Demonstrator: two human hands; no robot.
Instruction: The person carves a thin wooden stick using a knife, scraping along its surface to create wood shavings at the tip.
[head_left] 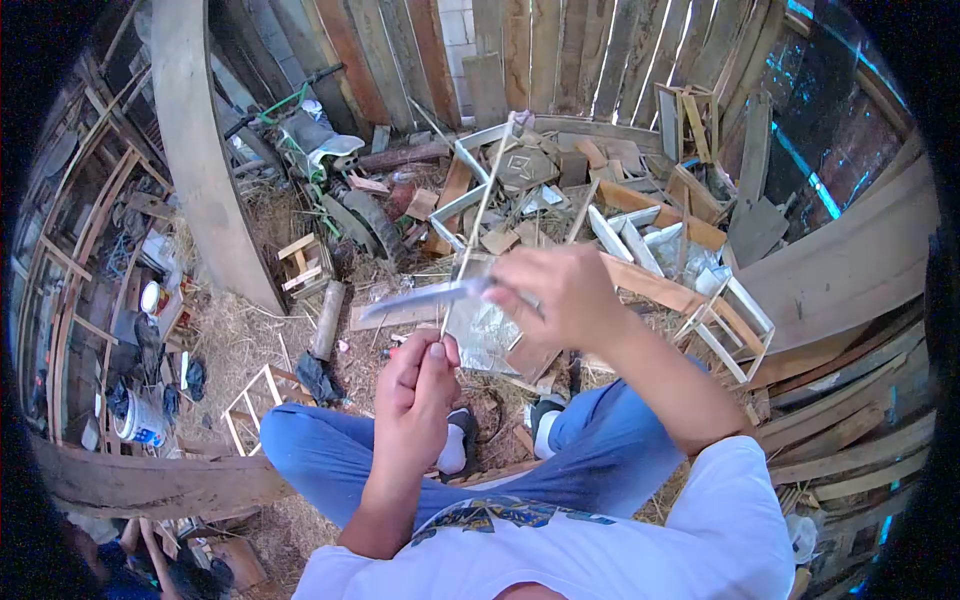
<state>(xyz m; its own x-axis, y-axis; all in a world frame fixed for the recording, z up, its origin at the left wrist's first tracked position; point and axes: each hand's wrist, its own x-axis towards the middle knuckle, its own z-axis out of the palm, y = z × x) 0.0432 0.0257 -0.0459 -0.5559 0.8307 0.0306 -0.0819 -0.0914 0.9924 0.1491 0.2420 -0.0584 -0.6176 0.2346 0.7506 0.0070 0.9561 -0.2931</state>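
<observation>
A thin pale stick (487, 198) rises from my left hand (418, 378), whose fingers are closed around its lower end. My right hand (545, 292), slightly blurred, is closed on the handle of a knife. The knife's long blade (415, 298) points left and crosses the stick just above my left hand. Beneath both hands lies a sheet of clear plastic or glass (485, 335), partly hidden by them.
Wood scraps and white frames (610, 235) are heaped ahead. A small motorcycle (335, 165) stands at the back left. Small wooden frames (260, 400) lie at the left, near a white bucket (140, 420). Another person's arm (157, 555) shows at lower left.
</observation>
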